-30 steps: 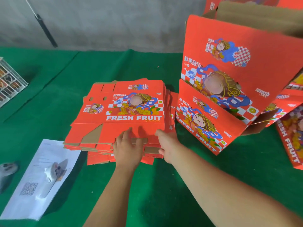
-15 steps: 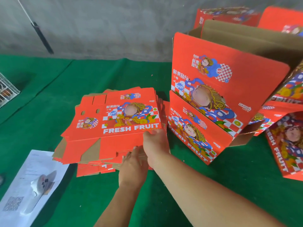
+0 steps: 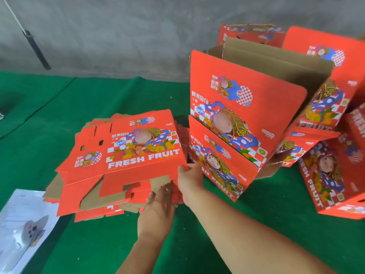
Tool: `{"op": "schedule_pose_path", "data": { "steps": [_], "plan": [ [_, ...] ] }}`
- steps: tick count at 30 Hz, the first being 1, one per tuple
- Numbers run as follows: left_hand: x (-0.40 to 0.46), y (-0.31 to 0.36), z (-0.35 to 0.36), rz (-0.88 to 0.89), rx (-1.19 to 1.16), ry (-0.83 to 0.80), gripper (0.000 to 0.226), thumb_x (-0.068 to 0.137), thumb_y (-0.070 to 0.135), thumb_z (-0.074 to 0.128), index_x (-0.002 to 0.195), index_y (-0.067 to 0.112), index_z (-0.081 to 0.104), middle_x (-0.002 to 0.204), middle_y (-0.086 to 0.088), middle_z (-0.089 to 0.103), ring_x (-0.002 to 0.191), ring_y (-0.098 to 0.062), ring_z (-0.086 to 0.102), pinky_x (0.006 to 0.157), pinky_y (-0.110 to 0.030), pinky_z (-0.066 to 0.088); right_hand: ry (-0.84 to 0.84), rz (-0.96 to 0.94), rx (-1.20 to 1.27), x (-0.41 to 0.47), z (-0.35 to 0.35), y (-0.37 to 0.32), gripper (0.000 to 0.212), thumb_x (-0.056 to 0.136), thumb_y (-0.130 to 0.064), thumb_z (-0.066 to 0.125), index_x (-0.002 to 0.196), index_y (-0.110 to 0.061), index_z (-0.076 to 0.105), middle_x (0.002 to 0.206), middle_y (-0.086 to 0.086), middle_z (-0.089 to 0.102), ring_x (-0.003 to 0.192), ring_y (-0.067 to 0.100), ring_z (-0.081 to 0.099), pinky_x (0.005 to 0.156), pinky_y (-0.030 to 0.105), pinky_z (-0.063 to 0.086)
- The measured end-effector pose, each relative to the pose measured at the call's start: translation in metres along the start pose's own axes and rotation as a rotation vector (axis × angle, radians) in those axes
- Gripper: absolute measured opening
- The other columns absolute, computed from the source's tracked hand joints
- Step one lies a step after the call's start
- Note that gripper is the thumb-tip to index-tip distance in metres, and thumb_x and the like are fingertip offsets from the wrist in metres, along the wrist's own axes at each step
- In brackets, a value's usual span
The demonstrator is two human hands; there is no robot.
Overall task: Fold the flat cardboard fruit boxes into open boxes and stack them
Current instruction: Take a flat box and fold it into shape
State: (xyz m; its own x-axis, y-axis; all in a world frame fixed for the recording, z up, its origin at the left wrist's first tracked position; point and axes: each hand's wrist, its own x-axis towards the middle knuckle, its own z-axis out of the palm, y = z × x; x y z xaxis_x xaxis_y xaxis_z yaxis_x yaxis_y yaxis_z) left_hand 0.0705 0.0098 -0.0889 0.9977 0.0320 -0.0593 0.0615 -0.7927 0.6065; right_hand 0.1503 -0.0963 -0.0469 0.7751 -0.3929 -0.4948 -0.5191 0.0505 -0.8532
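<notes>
- The right hand (image 3: pixel 190 182) pinches the near right corner of the top flat box (image 3: pixel 134 153), thumb on the red printed face, fingers hidden beneath it, that corner raised off the pile.
- The left hand (image 3: pixel 158 210) reaches in just at 7 o'clock of the right, fingers extended along the near edge of the pile of flat boxes (image 3: pixel 88 198); whether they grip a flap, I cannot tell.
- The top flat box, printed "FRESH FRUIT", lies askew on the pile at 10 o'clock of the hands, on a green-covered table (image 3: pixel 256 224).
- Two folded open boxes (image 3: pixel 246 119), nested one in the other and leaning, stand at 1 o'clock, touching the pile's right side.
- More folded boxes (image 3: pixel 331 175) crowd at 3 o'clock.
- A white plastic sleeve (image 3: pixel 21 230) lies at 9 o'clock, near the pile.
</notes>
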Motion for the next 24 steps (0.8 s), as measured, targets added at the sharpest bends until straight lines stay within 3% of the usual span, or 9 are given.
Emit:
{"op": "schedule_pose_path", "data": {
  "steps": [3, 5, 7, 10, 13, 16, 19, 21, 24],
  "plan": [
    [-0.013, 0.000, 0.001, 0.059, -0.100, 0.020, 0.037, 0.097, 0.030, 0.058, 0.132, 0.043, 0.055, 0.121, 0.008, 0.070, 0.109, -0.023, 0.070, 0.084, -0.041, 0.057, -0.100, 0.060, 0.078, -0.004, -0.008, -0.002, 0.013, 0.104, -0.022, 0.055, 0.094, -0.015, 0.060, 0.084, 0.009, 0.066, 0.065, 0.020, 0.059, 0.053, 0.029, 0.048],
    [-0.020, 0.000, -0.004, 0.101, -0.141, 0.094, 0.036, 0.095, 0.029, 0.059, 0.125, 0.048, 0.055, 0.118, 0.018, 0.069, 0.105, -0.016, 0.068, 0.079, -0.035, 0.054, -0.126, -0.076, -0.003, -0.006, -0.012, 0.000, 0.012, 0.104, -0.023, 0.056, 0.096, -0.017, 0.063, 0.090, 0.007, 0.068, 0.073, 0.022, 0.061, 0.066, 0.035, 0.055],
    [-0.022, -0.001, -0.011, 0.184, -0.098, 0.260, 0.040, 0.089, 0.030, 0.058, 0.125, 0.048, 0.057, 0.121, 0.021, 0.062, 0.108, -0.017, 0.061, 0.085, -0.032, 0.045, -0.070, -0.269, -0.104, -0.005, -0.021, -0.004, 0.012, 0.103, -0.024, 0.057, 0.092, -0.022, 0.060, 0.094, -0.001, 0.066, 0.084, 0.021, 0.062, 0.077, 0.037, 0.054],
    [-0.015, 0.006, -0.015, 0.151, 0.014, 0.410, 0.056, 0.082, 0.032, 0.067, 0.137, 0.044, 0.060, 0.142, -0.004, 0.043, 0.129, -0.033, 0.042, 0.107, -0.046, 0.030, 0.032, -0.395, -0.189, 0.001, -0.042, -0.015, 0.009, 0.102, -0.023, 0.059, 0.093, -0.024, 0.060, 0.095, -0.005, 0.063, 0.090, 0.021, 0.061, 0.076, 0.031, 0.047],
    [-0.007, 0.010, -0.023, 0.047, 0.186, 0.251, 0.070, 0.084, 0.038, 0.073, 0.147, 0.053, 0.045, 0.161, -0.017, 0.014, 0.148, -0.044, 0.013, 0.113, -0.063, 0.024, 0.046, -0.386, -0.261, 0.004, -0.061, -0.018, 0.011, 0.102, -0.023, 0.058, 0.107, -0.016, 0.064, 0.106, 0.006, 0.068, 0.097, 0.029, 0.064, 0.083, 0.036, 0.052],
    [0.002, 0.000, -0.038, 0.000, 0.343, 0.119, 0.082, 0.091, 0.051, 0.062, 0.158, 0.052, 0.014, 0.167, -0.019, -0.007, 0.153, -0.044, -0.010, 0.121, -0.063, 0.011, 0.022, -0.453, -0.291, -0.004, -0.073, -0.019, 0.008, 0.102, -0.021, 0.058, 0.099, -0.017, 0.064, 0.099, 0.005, 0.069, 0.092, 0.028, 0.065, 0.081, 0.036, 0.052],
    [0.004, -0.004, -0.052, -0.068, 0.290, 0.199, 0.101, 0.089, 0.058, 0.061, 0.161, 0.040, -0.008, 0.166, -0.015, 0.015, 0.153, -0.042, 0.019, 0.121, -0.057, 0.017, -0.006, -0.543, -0.320, -0.021, -0.082, -0.022, 0.012, 0.103, -0.018, 0.055, 0.094, -0.017, 0.063, 0.092, 0.000, 0.067, 0.085, 0.023, 0.063, 0.073, 0.033, 0.048],
    [0.003, -0.005, -0.061, -0.061, 0.256, 0.198, 0.102, 0.089, 0.064, 0.059, 0.162, 0.032, -0.004, 0.162, -0.011, 0.029, 0.143, -0.040, 0.039, 0.115, -0.053, 0.031, -0.030, -0.615, -0.345, -0.035, -0.090, -0.026, 0.013, 0.103, -0.017, 0.054, 0.093, -0.017, 0.062, 0.086, -0.002, 0.064, 0.079, 0.021, 0.059, 0.068, 0.033, 0.046],
    [-0.001, -0.002, -0.069, 0.053, 0.343, 0.085, 0.074, 0.101, 0.057, 0.046, 0.160, 0.028, 0.012, 0.160, -0.009, 0.033, 0.132, -0.040, 0.049, 0.103, -0.049, 0.046, -0.055, -0.704, -0.336, -0.059, -0.105, -0.036, 0.013, 0.104, -0.020, 0.055, 0.096, -0.015, 0.065, 0.087, -0.001, 0.068, 0.078, 0.020, 0.061, 0.072, 0.034, 0.049]
  ]
}}
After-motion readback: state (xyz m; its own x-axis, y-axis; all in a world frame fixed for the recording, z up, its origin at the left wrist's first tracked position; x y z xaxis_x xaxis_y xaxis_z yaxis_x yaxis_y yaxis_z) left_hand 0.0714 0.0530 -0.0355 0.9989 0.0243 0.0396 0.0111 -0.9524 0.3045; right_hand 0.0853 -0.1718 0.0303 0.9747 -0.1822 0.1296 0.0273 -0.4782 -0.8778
